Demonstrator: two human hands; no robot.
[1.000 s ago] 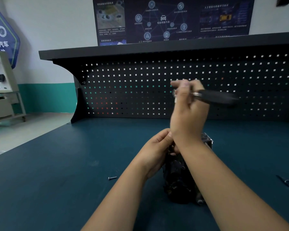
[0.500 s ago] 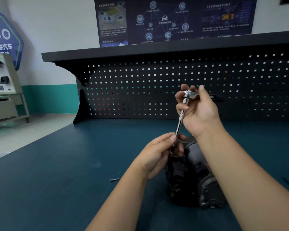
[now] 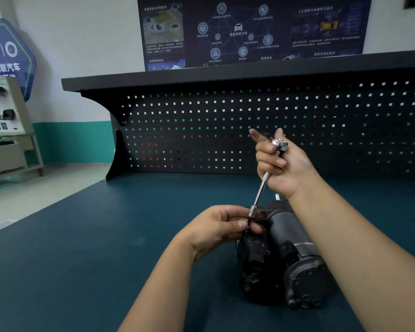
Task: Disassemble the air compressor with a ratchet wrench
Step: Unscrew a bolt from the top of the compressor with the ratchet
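A dark grey air compressor (image 3: 285, 255) lies on its side on the blue bench top (image 3: 106, 236), its round end cap toward me. My right hand (image 3: 283, 164) grips the ratchet wrench (image 3: 279, 144) at its chrome head, above the compressor. A slim chrome extension bar (image 3: 261, 188) slants down-left to a socket (image 3: 252, 210). My left hand (image 3: 216, 226) pinches the bolt just under the socket, at the compressor's top left edge. The wrench handle is hidden behind my right hand.
A black pegboard back panel (image 3: 225, 130) with a shelf on top closes the far side of the bench. The bench's left edge drops to the floor, where a grey cabinet (image 3: 5, 130) stands.
The wrench swung from level to slanting upright, its extension now pointing down at the compressor. My right hand dropped lower; my left hand stayed at the compressor's top and now pinches under the socket.
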